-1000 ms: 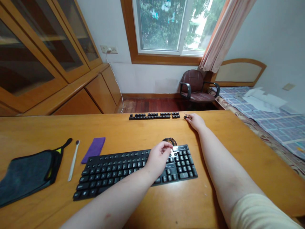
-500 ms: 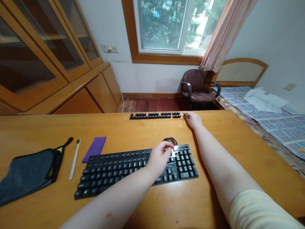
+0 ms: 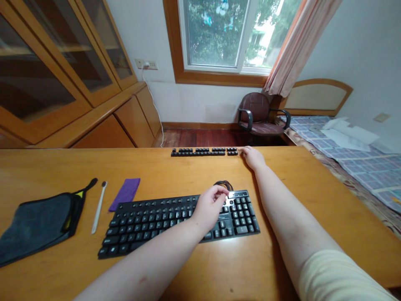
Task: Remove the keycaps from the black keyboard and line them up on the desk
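Note:
A black keyboard [image 3: 153, 217] lies slightly askew on the wooden desk, and its top row shows bare sockets where keycaps are off. My left hand [image 3: 209, 207] is over its upper right part, thumb and fingers pinched together; whatever is between them is hidden. At the far desk edge, loose black keycaps [image 3: 203, 153] stand in two rows, split into groups. My right hand [image 3: 253, 159] reaches to their right end, its fingers closed at the tips near the last caps. A thin thing may be in them, too small to name.
Behind the keyboard sits a coiled black cable [image 3: 224, 183]. To the left are a purple cloth [image 3: 125, 194], a white toothbrush [image 3: 99, 209] and a dark grey pouch [image 3: 40, 223]. A chair [image 3: 255, 113] stands beyond the far edge of the desk [image 3: 200, 276].
My right hand has shifted slightly left, closer to the end of the keycap rows. My left hand stays over the keyboard. The view has tilted a little.

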Available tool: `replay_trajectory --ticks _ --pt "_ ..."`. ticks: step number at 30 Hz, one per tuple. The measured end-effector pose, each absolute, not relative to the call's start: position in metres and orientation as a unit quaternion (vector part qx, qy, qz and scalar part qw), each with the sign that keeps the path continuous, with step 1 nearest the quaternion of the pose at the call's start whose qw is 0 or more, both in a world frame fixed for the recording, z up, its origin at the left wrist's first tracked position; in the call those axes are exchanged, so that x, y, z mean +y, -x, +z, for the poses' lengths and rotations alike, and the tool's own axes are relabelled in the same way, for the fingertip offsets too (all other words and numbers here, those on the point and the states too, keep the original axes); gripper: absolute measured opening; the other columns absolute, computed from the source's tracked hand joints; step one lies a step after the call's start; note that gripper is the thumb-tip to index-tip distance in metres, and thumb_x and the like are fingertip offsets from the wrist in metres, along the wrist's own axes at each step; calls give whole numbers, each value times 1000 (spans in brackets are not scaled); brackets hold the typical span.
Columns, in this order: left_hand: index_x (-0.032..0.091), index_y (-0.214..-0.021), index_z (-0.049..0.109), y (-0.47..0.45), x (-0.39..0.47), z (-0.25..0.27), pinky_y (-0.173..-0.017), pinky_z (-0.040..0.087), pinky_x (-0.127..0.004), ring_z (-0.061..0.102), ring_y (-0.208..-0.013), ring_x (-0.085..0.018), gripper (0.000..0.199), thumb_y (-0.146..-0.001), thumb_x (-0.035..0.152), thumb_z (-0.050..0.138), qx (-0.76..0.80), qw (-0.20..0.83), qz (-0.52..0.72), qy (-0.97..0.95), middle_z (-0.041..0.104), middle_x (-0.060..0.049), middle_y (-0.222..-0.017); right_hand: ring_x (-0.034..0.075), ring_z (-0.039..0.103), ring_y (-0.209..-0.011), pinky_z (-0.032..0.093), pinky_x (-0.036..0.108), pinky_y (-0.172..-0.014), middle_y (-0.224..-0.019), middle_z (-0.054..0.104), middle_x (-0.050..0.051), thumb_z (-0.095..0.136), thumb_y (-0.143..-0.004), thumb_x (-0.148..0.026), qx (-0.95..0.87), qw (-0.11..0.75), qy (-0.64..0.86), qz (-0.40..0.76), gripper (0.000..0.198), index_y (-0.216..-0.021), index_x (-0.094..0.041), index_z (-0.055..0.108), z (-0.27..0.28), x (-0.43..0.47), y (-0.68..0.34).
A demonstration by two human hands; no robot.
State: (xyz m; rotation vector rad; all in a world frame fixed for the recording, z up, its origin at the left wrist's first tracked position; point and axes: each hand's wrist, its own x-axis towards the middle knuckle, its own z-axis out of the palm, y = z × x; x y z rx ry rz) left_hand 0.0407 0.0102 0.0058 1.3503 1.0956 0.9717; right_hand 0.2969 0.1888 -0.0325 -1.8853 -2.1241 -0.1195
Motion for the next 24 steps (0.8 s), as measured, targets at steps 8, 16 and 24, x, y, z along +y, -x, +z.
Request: replay_trajectory --ticks 8,16,24 --pt "17 -83 62 -41 10 12 -71 45 -26 59 -76 -15 13 -78 19 50 466 547 408 -564 65 -3 -82 19 58 -95 44 27 -77 -117 60 3 41 -89 -26 -737 160 655 -31 30 -107 -26 65 -34 188 -300" --pt "16 -84 62 -40 10 13 -71 46 -27 60 -76 -16 13 -78 20 51 466 548 407 -563 65 -3 -82 20 57 -99 45 29 -82 -118 60 3 43 -88 -22 -736 185 651 -20 32 -114 -26 62 -34 187 -300" --pt "16 -83 62 -41 9 14 -72 46 -27 60 -76 -16 13 -78 19 50 466 552 407 -559 65 -3 -82 20 57 -99 44 30 -83 -115 59 6 45 -88 -27 -726 196 659 -19 31 -114 -23 61 -34 187 -299"
